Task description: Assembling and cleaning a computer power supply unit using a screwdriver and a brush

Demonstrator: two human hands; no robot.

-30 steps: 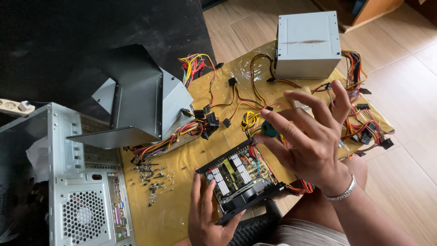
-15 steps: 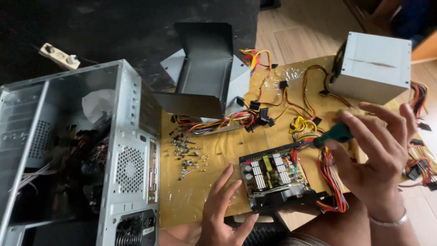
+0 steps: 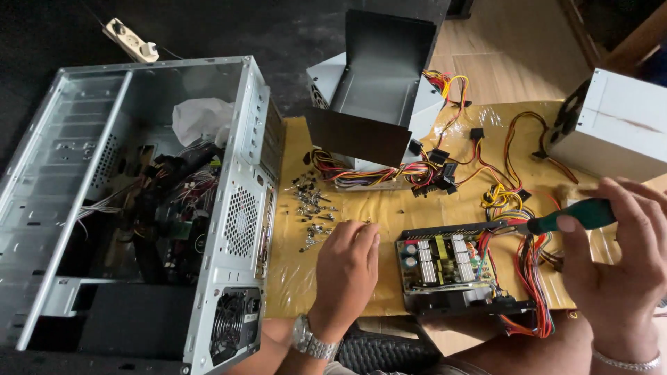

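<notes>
Right hand: the right hand (image 3: 618,257) is curled around a green-handled screwdriver (image 3: 573,217), fingers closed on the handle, shaft pointing left toward the opened power supply.
Left hand: the left hand (image 3: 345,267) rests knuckles-up on the yellow mat (image 3: 347,208), fingers bent under; whether they pinch anything cannot be told.
Loose screws: a scatter of small screws (image 3: 313,208) lies on the mat just beyond the left fingertips, touching or nearly so.
Opened power supply: the opened power supply (image 3: 451,267) sits between the two hands, cover off, circuit board and coloured wires showing.
Screwdriver tip: it reaches the unit's far right corner; contact is hard to judge.
Progress: judging by the bare board and the screws already out, the unit's cover is off; the board is still seated in its tray.
Further out: a second opened supply with its cover raised (image 3: 379,90), a closed grey supply (image 3: 615,125), an open computer case (image 3: 132,208) at left, a power strip (image 3: 130,39) on the dark floor.
</notes>
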